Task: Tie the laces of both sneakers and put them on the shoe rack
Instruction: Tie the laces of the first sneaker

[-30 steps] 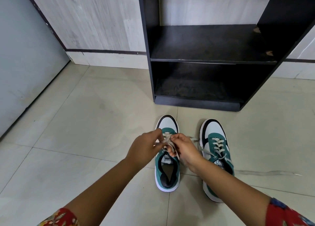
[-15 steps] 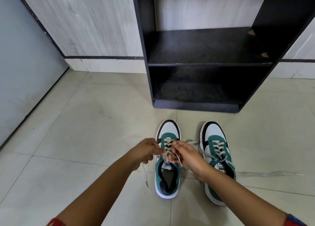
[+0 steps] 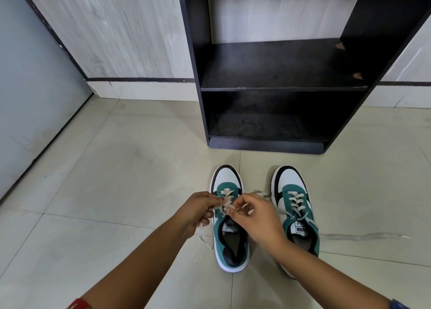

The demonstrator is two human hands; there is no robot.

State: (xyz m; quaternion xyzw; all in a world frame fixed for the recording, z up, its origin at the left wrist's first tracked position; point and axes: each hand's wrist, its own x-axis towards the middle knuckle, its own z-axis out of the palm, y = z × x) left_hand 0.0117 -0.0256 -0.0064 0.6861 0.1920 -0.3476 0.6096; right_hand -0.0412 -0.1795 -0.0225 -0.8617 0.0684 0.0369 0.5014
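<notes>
Under both hands [image 3: 229,212]: L sneaker [image 3: 229,234] laces [image 3: 225,200], apparently pinched.

The light is soft and even, like daylight. The floor [image 3: 121,192] left of the hands looks bright, with no glare. The shoe rack [image 3: 275,63] beyond the hands is very dark inside. Shadows under the arms are faint. The picture is sharp, but straight lines bend near the edges.
</notes>
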